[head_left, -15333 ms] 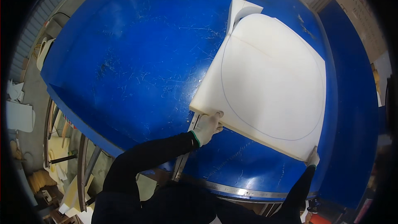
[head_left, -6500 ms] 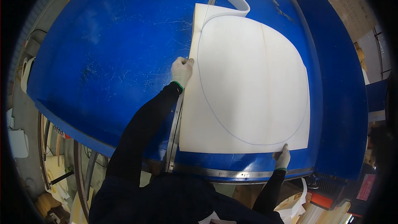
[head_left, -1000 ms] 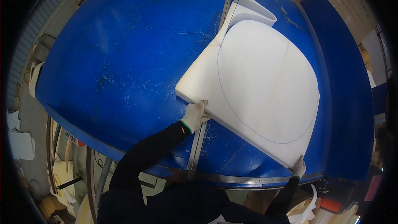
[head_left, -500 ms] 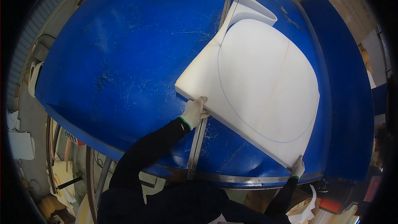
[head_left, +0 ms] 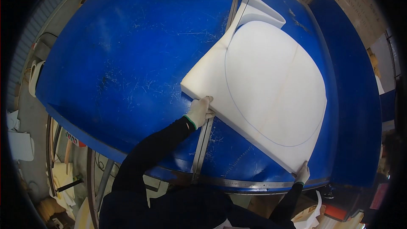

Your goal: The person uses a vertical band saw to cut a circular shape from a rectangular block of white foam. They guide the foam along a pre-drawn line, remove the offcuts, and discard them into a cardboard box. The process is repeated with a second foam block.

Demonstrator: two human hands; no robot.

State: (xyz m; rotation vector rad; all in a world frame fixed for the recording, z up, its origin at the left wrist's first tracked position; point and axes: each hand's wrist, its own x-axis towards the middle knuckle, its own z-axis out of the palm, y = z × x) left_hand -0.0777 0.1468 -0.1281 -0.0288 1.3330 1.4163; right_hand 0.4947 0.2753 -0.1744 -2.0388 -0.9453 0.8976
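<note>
A thick white foam slab [head_left: 271,85] lies on the blue table [head_left: 140,59], with a curved blue line drawn on its top. A thin upright wire or blade [head_left: 241,17] meets the slab at its far left, on the drawn line. Beyond that point, a cut strip of foam [head_left: 263,12] bends away from the rounded edge. My left hand [head_left: 199,110], in a white glove with a green cuff, pinches the slab's near edge by its left corner. At the near right corner, my gloved right hand [head_left: 302,173] grips the edge, its fingers partly hidden.
A metal track [head_left: 202,146] crosses the tabletop under the slab. A metal ruler strip [head_left: 258,184] runs along the table's front edge. Past the right side stands a dark blue panel [head_left: 354,101]. Foam offcuts [head_left: 21,146] lie on the floor at left.
The slab has shifted slightly and turned a little clockwise against the blade. My left hand has moved slightly right; my right hand has come a little nearer and left.
</note>
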